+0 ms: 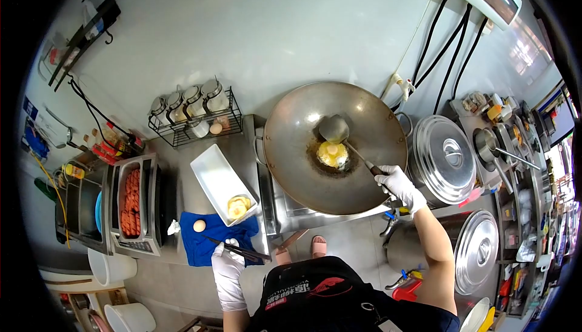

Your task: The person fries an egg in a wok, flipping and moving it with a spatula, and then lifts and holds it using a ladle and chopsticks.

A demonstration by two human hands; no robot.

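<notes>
My gloved right hand (402,187) grips the handle of a metal wok ladle (334,129). The ladle's bowl rests low in a large wok (291,180), just above and touching or nearly touching a fried egg (333,156) with dark oil around it. Closed around a pair of long dark chopsticks (250,254), my gloved left hand (228,263) is over the front edge of the counter. Under it lies a blue cloth (193,250) with a whole egg (199,226) on it. Behind the cloth, a white tray (213,171) holds yellow fried eggs (239,206) at its near end.
A wire rack (176,137) with several lidded jars stands against the wall. Further left is a metal pan of red-brown meat (130,201). Large lidded pots (448,153) stand right of the wok, close to my right arm. Shelves of containers line the far right.
</notes>
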